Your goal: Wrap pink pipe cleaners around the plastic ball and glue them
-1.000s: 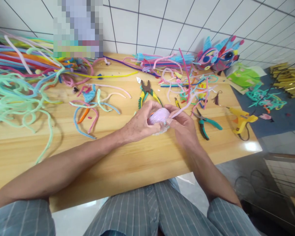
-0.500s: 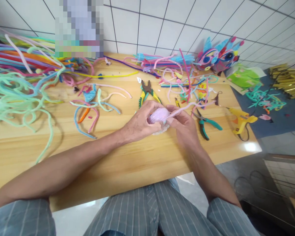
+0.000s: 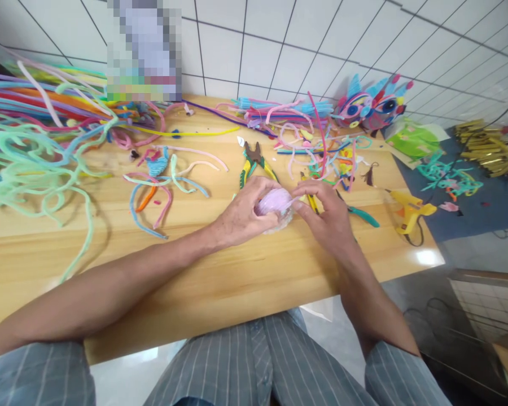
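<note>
Cupping lilac ball (image 3: 274, 201) in half-curled left hand (image 3: 246, 210), on near side of yellow-handled pliers (image 3: 253, 152); pinching strand (image 3: 293, 201) between thumb and fingers of right hand (image 3: 331, 219), just beside ball. Best drawing strand evenly taut, steadying ball without squashing.

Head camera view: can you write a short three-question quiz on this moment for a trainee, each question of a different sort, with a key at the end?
1. Multiple choice: what does the left hand cup?
A) a dark red tassel
B) a rounded, fuzzy lilac bundle
C) a coil of mint-green strands

2. True or false: in the picture, the right hand lies between the left hand and the yellow glue gun with a dark cord.

3. Fill in the blank: the brown-headed metal pliers just beyond the left hand have handles in green and ____.

Key: 1. B; 2. True; 3. yellow.
</note>
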Action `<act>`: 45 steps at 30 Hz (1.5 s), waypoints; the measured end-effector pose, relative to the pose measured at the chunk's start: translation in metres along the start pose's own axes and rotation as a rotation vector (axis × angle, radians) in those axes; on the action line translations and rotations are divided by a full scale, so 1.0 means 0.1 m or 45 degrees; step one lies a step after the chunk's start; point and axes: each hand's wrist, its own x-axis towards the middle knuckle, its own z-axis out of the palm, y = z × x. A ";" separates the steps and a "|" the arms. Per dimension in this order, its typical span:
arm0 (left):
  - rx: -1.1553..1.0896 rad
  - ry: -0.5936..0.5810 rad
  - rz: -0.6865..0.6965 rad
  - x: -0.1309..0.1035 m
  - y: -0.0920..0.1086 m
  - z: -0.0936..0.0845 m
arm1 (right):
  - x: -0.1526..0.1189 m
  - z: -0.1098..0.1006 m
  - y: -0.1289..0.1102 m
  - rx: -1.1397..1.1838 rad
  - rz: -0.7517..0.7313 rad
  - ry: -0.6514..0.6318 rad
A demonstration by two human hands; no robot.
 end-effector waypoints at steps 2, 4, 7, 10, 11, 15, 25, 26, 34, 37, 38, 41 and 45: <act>0.003 0.004 0.018 -0.01 -0.01 0.01 | -0.01 0.02 0.04 0.013 -0.006 0.024; 0.012 0.012 0.005 -0.01 -0.01 0.01 | -0.02 0.04 0.07 0.034 -0.016 0.029; 0.033 0.013 -0.036 -0.02 0.01 0.01 | -0.04 0.07 0.09 0.066 -0.007 0.024; 0.040 0.013 -0.039 -0.02 0.02 0.01 | -0.04 0.08 0.10 0.095 0.011 0.023; 0.036 0.017 -0.033 -0.02 0.02 0.01 | -0.04 0.09 0.11 0.105 0.017 0.022; -0.001 0.038 -0.009 -0.03 -0.01 0.02 | -0.04 0.10 0.11 0.157 0.046 0.012; -0.077 0.129 0.105 -0.06 -0.13 0.08 | 0.13 0.08 0.11 0.166 -0.015 -0.062; -0.065 0.154 0.119 -0.07 -0.14 0.08 | 0.15 0.09 0.12 0.150 -0.015 -0.073; 0.047 0.222 0.140 -0.08 -0.20 0.09 | 0.02 0.24 0.15 -0.078 -0.092 0.187; 0.056 0.224 0.127 -0.08 -0.18 0.08 | -0.10 0.29 0.09 -0.222 -0.266 0.296; 0.056 0.226 0.122 -0.08 -0.18 0.08 | -0.13 0.30 0.07 -0.265 -0.321 0.299; 0.057 0.233 0.131 -0.09 -0.18 0.07 | -0.18 0.35 0.01 -0.358 -0.438 0.270; 0.079 0.229 0.117 -0.10 -0.19 0.07 | -0.19 0.40 -0.01 -0.407 -0.488 0.253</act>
